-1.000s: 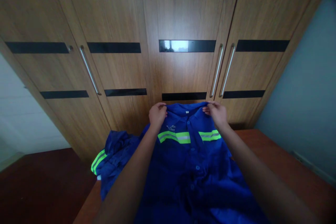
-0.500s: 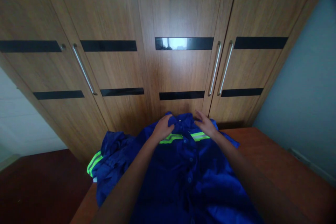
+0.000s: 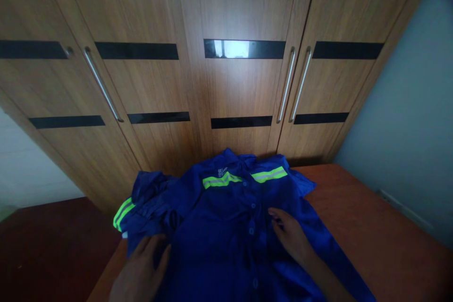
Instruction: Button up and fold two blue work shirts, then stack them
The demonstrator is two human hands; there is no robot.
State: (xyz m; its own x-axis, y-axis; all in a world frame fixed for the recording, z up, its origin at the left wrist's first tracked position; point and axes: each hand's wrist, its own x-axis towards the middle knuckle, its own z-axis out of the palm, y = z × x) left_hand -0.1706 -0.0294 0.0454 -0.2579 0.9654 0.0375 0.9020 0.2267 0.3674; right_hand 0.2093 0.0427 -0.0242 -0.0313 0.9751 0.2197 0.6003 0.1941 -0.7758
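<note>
Nearest us, our left hand (image 3: 139, 269) is hanging at the lower left, over or on blue cloth; contact we are not managing to tell. Its grip is standing apart, thumb well away from the fingers. A little farther in, our right hand (image 3: 293, 240) is poised over the shirt (image 3: 219, 226), just beside the buttons (image 3: 251, 230); its grip is curling loosely, thumb and fingertips apart, with no fold visibly pinched.

The shirt is lying front up, spreading over the middle of the desk (image 3: 350, 203), its collar (image 3: 229, 153) pointing away from us. For good smoothing, we judge, both palms should be pressing lightly and sweeping outward from the buttons, so that the creases are running off toward the edges. The buttons should be lining up straight, and the bright bands (image 3: 269, 174), now slanting unevenly, should be levelling with each other. Rough pulling would be risking a twisted front.

To the left, a bundle (image 3: 152, 207) is lying crumpled beside the shirt; whether the two are joining beneath, we are not seeing. Beyond the collar, the wardrobe (image 3: 240, 89) is standing with its doors closed, and a wall (image 3: 406, 127) is bounding the right.
</note>
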